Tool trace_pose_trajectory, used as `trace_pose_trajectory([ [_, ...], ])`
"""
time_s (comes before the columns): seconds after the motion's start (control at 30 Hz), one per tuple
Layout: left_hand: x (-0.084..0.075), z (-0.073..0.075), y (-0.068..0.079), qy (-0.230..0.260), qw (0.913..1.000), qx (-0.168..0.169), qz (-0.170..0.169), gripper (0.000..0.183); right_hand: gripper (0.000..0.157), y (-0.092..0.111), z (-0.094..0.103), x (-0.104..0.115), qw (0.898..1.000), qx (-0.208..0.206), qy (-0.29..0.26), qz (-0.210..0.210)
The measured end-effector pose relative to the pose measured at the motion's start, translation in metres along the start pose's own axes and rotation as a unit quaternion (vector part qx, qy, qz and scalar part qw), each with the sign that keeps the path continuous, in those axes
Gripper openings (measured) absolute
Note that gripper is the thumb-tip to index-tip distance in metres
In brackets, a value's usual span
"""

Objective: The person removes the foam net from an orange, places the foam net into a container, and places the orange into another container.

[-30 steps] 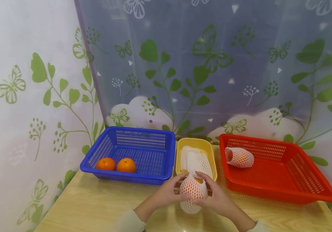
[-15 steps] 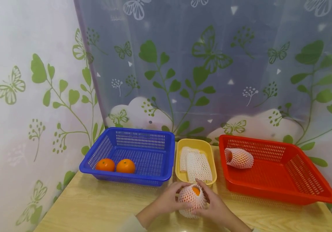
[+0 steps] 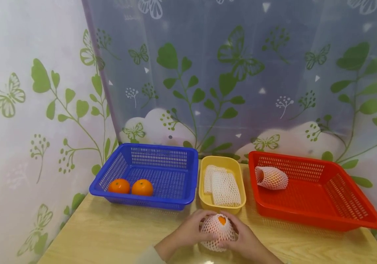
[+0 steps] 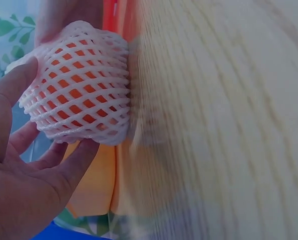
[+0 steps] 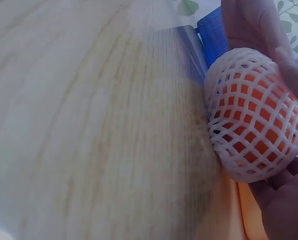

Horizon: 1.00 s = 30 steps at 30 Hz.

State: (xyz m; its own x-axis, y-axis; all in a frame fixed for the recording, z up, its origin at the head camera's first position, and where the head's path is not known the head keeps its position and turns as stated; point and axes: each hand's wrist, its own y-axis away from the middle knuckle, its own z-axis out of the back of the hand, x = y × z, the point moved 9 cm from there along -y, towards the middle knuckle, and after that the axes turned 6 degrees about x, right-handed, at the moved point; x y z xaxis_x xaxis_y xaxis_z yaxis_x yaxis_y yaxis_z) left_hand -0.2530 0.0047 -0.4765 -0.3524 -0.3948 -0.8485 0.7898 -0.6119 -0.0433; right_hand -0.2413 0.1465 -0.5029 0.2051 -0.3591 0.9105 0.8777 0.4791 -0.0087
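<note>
An orange (image 3: 222,220) stands on the table in a white foam net sleeve (image 3: 217,233), its bare top peeking through the sleeve's upper opening. My left hand (image 3: 195,230) curls round the left side, thumb toward the front. From the right, my right hand (image 3: 245,237) grips the same wrapped fruit. Both wrist views show the foam mesh (image 4: 83,90) stretched over the orange skin, with its lower edge at the tabletop. Just beyond the hands, a yellow tray (image 3: 237,209) holds several flat foam net sleeves (image 3: 226,189).
A blue basket (image 3: 155,202) at the left holds two bare oranges (image 3: 142,187). The red basket (image 3: 307,216) at the right holds one net-wrapped fruit (image 3: 273,178), lying on its side. A patterned curtain (image 3: 188,80) hangs behind the wooden table (image 3: 109,234).
My hands have drawn the wrapped orange slightly toward me and down to the table. The sleeve's upper end, stretched up before, has dropped close around the orange's top.
</note>
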Motion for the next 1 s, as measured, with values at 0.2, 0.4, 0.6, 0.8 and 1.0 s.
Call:
trace_pose_trajectory([
  [0.2, 0.004, -0.004, -0.001, 0.009, 0.9998, 0.012, 0.009, 0.059, 0.054, 0.000, 0.003, -0.007, 0.999, -0.021, -0.049, -0.006],
  [0.4, 0.004, -0.004, -0.002, 0.003, 0.9998, 0.020, 0.003, 0.069, 0.051, 0.001, 0.003, -0.005, 0.996, -0.042, -0.073, 0.016],
  [0.6, -0.003, -0.005, -0.001, -0.032, 0.9990, 0.026, -0.018, 0.071, 0.034, 0.007, 0.013, -0.007, 0.988, -0.130, -0.086, -0.009],
  [0.8, -0.008, -0.005, -0.002, -0.050, 0.9978, 0.022, -0.037, 0.066, 0.025, 0.006, 0.019, -0.003, 0.976, -0.175, -0.125, 0.014],
  [1.0, -0.007, -0.005, -0.002, -0.012, 0.9989, 0.033, -0.032, 0.053, 0.027, 0.006, 0.017, -0.003, 0.976, -0.166, -0.141, 0.025],
])
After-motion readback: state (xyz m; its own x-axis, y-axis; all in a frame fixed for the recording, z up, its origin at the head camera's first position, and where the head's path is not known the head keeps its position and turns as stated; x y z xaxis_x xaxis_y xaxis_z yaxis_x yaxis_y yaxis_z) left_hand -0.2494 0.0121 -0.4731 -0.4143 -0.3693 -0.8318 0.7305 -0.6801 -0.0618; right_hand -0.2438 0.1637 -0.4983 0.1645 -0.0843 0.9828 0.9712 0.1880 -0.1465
